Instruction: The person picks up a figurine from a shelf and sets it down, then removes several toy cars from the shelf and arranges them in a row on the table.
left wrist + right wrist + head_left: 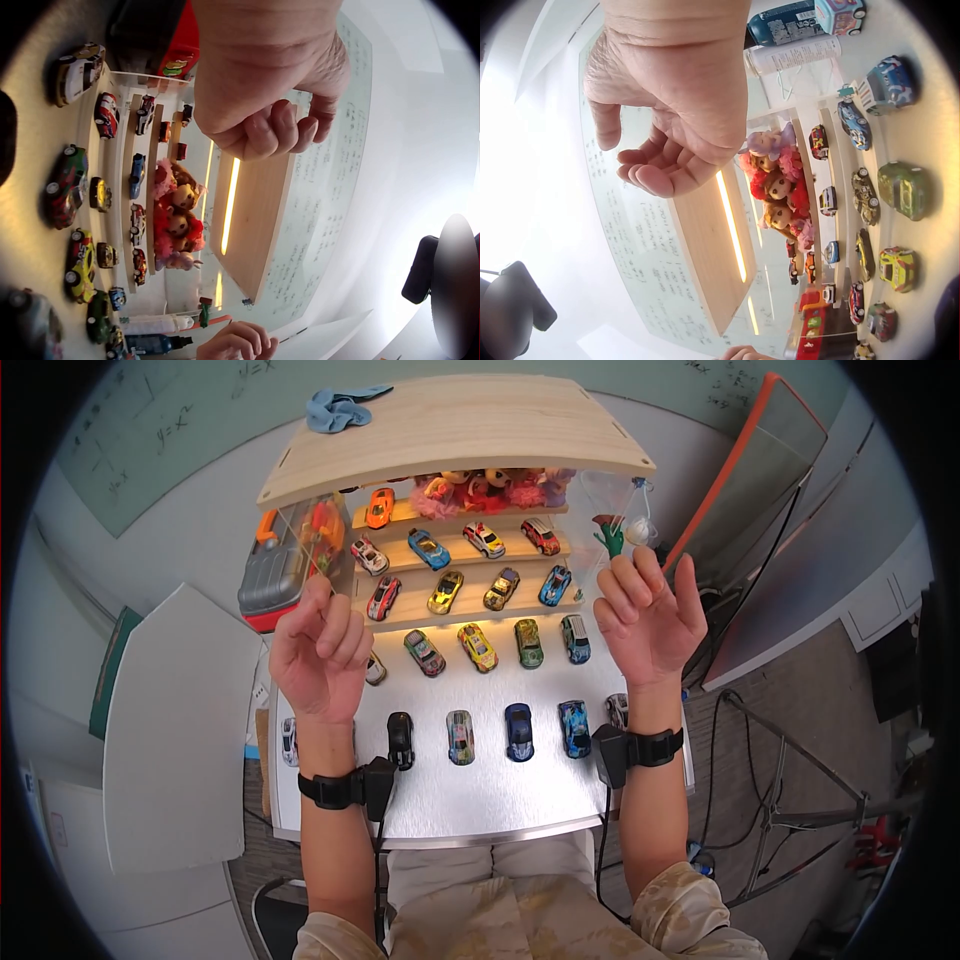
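Observation:
Both hands are raised over a metal-topped table (480,795) with rows of toy cars, palms turned up toward the head camera. My left hand (322,660) hovers at the left of the stepped wooden shelf, its fingers loosely bent and holding nothing. At the right side my right hand (650,622) is held up likewise, thumb apart and fingers relaxed. Between them stand a yellow car (478,648), a green car (528,643) and several others. In the wrist views the left hand (266,90) and the right hand (671,105) touch no object.
Dolls (490,490) sit beneath the wooden top board (460,425), where a blue cloth (342,410) lies. A grey and red case (285,575) stands at the left. Bottles (791,56) show beside the shelf in the right wrist view. A metal stand (815,818) is on the floor at right.

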Motion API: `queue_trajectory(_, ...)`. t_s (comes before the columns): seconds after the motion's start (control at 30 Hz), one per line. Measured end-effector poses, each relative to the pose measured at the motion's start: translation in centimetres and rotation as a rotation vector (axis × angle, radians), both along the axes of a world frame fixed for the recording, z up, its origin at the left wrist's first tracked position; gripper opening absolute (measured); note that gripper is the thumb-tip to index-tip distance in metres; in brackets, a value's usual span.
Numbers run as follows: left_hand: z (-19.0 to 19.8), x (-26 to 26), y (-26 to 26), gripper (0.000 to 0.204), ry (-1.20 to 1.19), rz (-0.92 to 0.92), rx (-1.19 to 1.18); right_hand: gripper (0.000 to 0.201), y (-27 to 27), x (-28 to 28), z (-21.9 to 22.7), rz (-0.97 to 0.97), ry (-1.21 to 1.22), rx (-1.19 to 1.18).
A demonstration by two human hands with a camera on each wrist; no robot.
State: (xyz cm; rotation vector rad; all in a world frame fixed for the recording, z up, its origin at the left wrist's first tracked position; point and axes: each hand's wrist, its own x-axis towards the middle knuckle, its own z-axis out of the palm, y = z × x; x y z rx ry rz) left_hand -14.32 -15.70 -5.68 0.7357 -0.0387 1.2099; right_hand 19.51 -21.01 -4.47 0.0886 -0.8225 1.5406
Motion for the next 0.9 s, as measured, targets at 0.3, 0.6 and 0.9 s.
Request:
queue_trajectory(0.3, 0.20, 0.00, -0.18, 0.010, 0.003, 0.005, -0.007, 0.039, -0.03, 0.06, -0.02, -0.010, -0.009, 0.008)
queue_trajectory(0.6, 0.13, -0.05, -0.13, 0.010, 0.012, 0.010, -0.006, 0.039, -0.07, 0.13, 0.02, -0.014, -0.021, 0.027)
queue_trajectory(0.9, 0.03, -0.11, -0.09, 0.010, 0.006, 0.017, 0.000, 0.039, -0.10, 0.07, 0.02, -0.014, -0.025, 0.039)
